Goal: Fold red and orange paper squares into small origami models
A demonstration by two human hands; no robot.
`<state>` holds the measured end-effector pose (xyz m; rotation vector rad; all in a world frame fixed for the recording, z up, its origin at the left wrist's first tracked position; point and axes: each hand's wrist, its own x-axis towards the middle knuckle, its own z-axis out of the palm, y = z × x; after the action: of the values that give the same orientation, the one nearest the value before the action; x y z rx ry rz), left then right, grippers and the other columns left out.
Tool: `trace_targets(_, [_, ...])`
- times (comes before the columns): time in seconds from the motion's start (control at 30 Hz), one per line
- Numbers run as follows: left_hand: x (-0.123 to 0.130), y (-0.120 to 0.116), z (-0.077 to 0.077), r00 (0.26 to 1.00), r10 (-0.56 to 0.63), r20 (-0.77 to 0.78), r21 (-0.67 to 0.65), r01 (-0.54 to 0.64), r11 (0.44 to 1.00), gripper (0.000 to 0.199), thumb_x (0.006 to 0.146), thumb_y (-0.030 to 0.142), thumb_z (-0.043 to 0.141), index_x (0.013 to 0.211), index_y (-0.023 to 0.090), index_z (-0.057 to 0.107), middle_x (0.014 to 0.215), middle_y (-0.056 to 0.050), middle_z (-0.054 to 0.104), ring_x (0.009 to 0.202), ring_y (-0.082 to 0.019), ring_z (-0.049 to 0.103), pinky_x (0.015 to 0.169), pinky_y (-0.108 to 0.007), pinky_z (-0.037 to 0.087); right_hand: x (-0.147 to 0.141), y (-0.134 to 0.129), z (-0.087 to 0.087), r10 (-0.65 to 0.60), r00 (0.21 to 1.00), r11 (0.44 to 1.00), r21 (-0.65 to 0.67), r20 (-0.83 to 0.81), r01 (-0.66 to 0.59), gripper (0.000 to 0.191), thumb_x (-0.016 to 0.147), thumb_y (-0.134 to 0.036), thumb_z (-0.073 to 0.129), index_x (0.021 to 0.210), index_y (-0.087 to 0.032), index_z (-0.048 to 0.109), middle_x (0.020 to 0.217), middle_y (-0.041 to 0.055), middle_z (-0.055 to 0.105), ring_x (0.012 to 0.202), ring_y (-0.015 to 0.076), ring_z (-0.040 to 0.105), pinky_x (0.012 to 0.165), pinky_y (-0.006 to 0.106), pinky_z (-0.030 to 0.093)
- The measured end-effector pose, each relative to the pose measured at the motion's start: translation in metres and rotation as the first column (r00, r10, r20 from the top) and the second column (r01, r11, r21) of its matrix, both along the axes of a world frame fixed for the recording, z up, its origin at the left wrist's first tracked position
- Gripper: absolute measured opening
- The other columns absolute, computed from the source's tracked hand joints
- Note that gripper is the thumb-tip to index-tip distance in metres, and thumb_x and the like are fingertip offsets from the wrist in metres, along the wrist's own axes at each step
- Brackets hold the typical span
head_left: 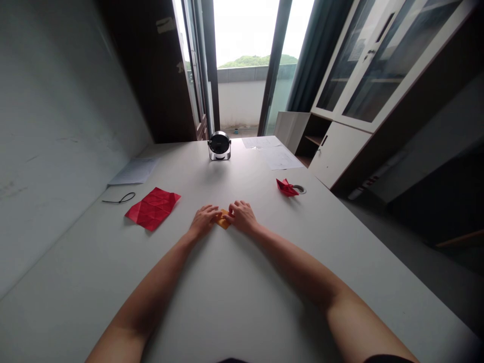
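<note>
A small piece of folded orange paper lies on the white table, straight ahead of me. My left hand grips its left side, fingers curled in toward the middle. On the opposite side, my right hand has its bent fingers on the paper's right edge. Both hands rest low at the tabletop and cover much of the paper, so its full shape is hidden. Left of my hands is a creased red sheet of paper, spread out. To the right stands a folded red paper boat.
A whitish ring like a tape roll touches the boat's right side. A black cord loop lies by the left wall. Farther back are a small round fan and white papers. A glass-fronted cabinet stands right.
</note>
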<state>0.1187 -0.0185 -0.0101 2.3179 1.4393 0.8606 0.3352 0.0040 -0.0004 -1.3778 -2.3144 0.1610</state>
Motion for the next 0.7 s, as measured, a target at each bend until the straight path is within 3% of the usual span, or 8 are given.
trace_targets(0.13, [0.000,0.001,-0.003,0.997,-0.030,-0.074,-0.034,0.028,0.999,0.038,0.089,0.024,0.055,0.125,0.032,0.064,0.142,-0.002,0.055,0.142,-0.028,0.033,0.116,-0.049,0.027,0.000,0.001,-0.001,-0.037,0.999,0.999,-0.004,0.008,0.037,0.027,0.083,-0.043,0.069,0.098,-0.022,0.062,0.101,0.0086,0.061,0.100,0.0244,0.049,0.086,0.034,0.033])
trace_targets(0.23, [0.000,0.000,-0.001,0.994,-0.046,-0.099,-0.042,0.042,0.998,0.042,0.087,0.022,0.056,0.128,0.031,0.063,0.144,-0.002,0.053,0.144,-0.028,0.030,0.117,-0.050,0.025,0.003,0.007,-0.004,-0.078,0.997,0.997,-0.025,-0.009,0.077,0.019,0.084,-0.035,0.067,0.097,-0.022,0.062,0.105,0.0092,0.060,0.101,0.0250,0.048,0.086,0.035,0.034])
trace_targets(0.43, [-0.001,-0.003,0.008,0.991,-0.098,-0.091,-0.058,0.093,0.994,0.038,0.086,0.024,0.058,0.122,0.032,0.065,0.140,-0.002,0.057,0.139,-0.029,0.039,0.115,-0.049,0.029,0.007,0.011,-0.008,-0.121,0.990,0.993,-0.017,-0.069,0.120,0.009,0.087,-0.025,0.060,0.096,-0.022,0.062,0.107,0.0097,0.059,0.100,0.0246,0.048,0.086,0.035,0.034])
trace_targets(0.7, [0.002,-0.002,0.005,0.996,-0.075,0.043,-0.028,0.076,0.997,0.027,0.090,0.027,0.058,0.113,0.032,0.071,0.129,-0.002,0.065,0.131,-0.026,0.049,0.112,-0.046,0.035,0.005,0.011,-0.007,-0.104,0.992,0.995,-0.010,-0.071,0.104,0.013,0.087,-0.030,0.061,0.097,-0.022,0.063,0.110,0.0098,0.059,0.104,0.0257,0.047,0.088,0.035,0.034])
